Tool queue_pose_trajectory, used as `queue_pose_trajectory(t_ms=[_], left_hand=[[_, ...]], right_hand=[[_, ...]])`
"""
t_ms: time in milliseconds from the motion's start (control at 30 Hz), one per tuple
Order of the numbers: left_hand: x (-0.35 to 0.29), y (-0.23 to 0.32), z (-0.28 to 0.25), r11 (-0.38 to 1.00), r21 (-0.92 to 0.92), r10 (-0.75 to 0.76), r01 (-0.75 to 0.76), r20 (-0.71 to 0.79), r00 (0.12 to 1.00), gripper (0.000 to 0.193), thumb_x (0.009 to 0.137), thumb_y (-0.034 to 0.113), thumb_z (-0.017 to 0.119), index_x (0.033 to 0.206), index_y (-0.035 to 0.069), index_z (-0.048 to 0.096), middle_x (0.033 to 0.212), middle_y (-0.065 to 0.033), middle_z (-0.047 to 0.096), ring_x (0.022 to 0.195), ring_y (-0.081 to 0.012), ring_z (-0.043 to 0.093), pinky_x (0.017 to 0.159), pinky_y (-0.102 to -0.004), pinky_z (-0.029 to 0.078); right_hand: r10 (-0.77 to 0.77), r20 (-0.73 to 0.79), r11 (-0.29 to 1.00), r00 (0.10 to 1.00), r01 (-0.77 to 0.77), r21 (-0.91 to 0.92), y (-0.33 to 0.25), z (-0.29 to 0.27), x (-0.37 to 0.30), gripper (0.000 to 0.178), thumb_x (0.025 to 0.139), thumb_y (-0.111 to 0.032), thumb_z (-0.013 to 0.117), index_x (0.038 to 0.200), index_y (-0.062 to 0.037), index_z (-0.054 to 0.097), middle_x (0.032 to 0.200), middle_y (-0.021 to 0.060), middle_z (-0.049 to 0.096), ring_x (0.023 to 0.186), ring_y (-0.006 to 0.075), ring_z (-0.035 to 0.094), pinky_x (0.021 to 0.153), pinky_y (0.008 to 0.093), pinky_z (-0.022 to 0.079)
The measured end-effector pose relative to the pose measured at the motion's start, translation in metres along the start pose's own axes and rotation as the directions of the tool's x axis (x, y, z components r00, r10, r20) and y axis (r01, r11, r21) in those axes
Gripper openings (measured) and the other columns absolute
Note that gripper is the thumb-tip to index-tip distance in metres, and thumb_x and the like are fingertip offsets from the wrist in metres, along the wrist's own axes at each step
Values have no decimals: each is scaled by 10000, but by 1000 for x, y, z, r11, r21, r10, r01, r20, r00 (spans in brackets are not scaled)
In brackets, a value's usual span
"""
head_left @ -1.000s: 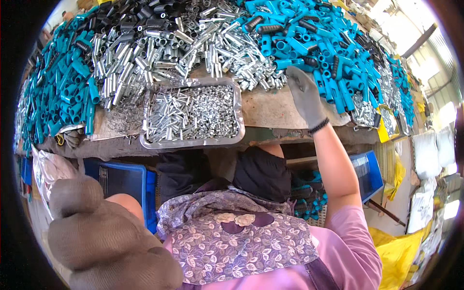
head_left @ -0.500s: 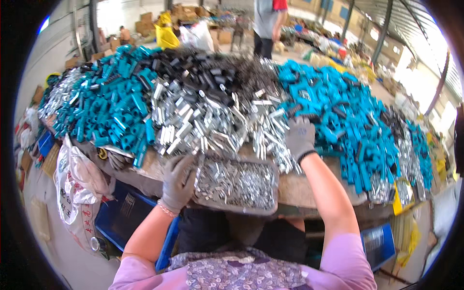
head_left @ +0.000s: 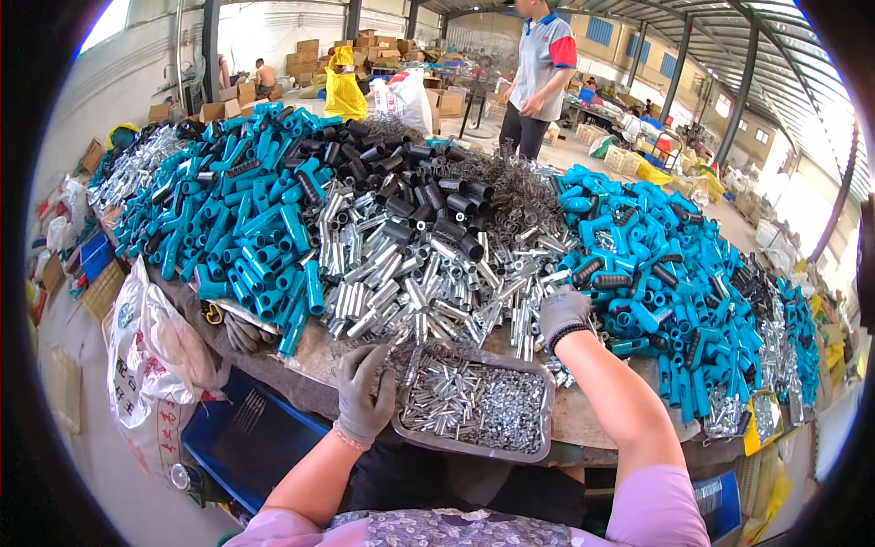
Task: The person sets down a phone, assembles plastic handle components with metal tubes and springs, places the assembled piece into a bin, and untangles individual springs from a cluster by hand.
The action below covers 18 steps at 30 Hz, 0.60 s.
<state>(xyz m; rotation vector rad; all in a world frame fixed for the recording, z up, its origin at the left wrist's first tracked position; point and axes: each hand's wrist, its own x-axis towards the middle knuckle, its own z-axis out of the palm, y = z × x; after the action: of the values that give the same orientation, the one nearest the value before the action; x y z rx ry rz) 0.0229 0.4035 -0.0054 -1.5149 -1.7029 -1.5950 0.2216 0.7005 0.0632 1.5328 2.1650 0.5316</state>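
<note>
Left hand [head_left: 366, 394] beside left rim of tray [head_left: 550, 401], table's [head_left: 600, 415] near edge; fingers half-curled, parted, nothing clearly held. Right hand [head_left: 565, 314] between silver tubes [head_left: 428, 292] and teal handles [head_left: 645, 317], hold hidden. Parts heaped loose; done versus left unclear.

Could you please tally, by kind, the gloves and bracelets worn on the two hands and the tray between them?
Left grey fabric glove, right grey fabric glove: 2
Pink bracelet, black beaded bracelet: 2
Rectangular grey tray of silver metal pieces: 1
Total: 5
</note>
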Motion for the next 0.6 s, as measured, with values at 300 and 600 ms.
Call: queue_pose_trajectory(t_ms=[300,600], left_hand=[[-4,1,-3,997,10,71,-71,23,997,437,748,-36,671,1177,31,623,1100,-165,614,985,-339,597,876,-418,481],[-2,-1,2,999,13,52,-53,20,998,394,776,-27,656,1168,8,641,1111,-179,617,1006,-344,596,889,-413,484]], right_hand=[[118,-182,983,976,-141,-120,-4,20,0,322,953,-243,554,1186,-95,721,1204,51,681,1009,178,659,558,382,486],[29,-35,983,999,-23,184,16,14,6,330,965,-200,500,1216,-157,710,1314,74,654,1196,245,637,879,420,554]])
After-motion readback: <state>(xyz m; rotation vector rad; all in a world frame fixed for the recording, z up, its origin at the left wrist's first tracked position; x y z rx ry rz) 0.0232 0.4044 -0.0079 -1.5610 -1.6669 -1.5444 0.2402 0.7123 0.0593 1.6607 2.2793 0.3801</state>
